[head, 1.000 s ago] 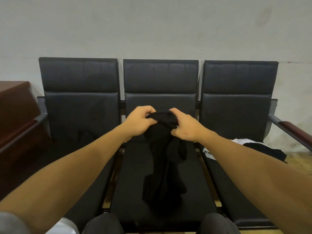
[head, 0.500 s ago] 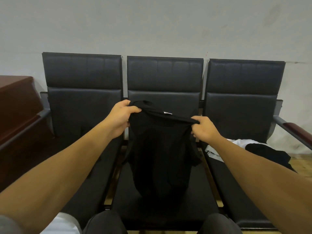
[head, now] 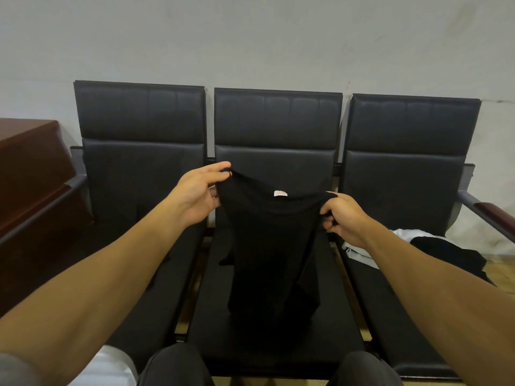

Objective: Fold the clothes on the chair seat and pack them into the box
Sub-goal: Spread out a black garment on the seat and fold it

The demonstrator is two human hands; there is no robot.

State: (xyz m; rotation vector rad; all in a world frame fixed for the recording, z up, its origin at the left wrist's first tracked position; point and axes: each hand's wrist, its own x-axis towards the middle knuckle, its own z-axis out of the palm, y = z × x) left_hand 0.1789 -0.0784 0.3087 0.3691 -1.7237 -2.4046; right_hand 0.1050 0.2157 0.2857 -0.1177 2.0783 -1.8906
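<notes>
We pinch the black cloth garment by its top edge at centre frame, left hand and right hand each grasping a corner.

A single head-worn wide-angle camera looked forward and slightly down from above the person's knees, facing a row of three black chairs against a grey wall. The middle chair sat at twelve o'clock, close ahead; both forearms reached in from five and seven o'clock. No second view existed to overlap it.
</notes>
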